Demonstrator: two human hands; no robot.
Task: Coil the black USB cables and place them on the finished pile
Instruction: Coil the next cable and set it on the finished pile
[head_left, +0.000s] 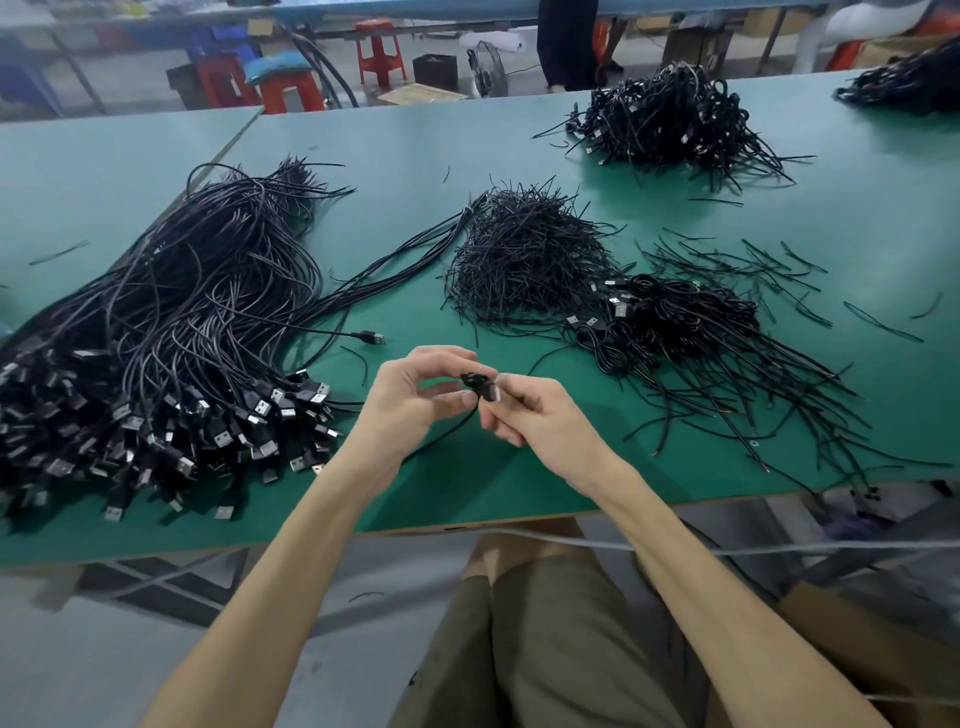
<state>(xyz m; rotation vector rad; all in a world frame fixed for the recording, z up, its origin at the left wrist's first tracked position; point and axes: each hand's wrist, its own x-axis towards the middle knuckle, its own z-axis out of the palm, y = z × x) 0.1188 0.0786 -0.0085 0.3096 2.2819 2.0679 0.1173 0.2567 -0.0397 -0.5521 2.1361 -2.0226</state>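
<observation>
table: green top, seam at left, black offcuts scattered
room: red stools, floor fan behind
left grip: pinches cable
right grip: clamped on same cable, above near table edge
coiled pile: right of grips

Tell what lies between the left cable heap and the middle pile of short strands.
Head view: a bundle of straight cables and one loose plug, on green table.

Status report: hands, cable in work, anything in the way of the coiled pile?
Left hand and right hand both pinching one black cable, small coil at fingertips, tail hanging below. Coiled pile right of hands. Only stray strands between.
</observation>
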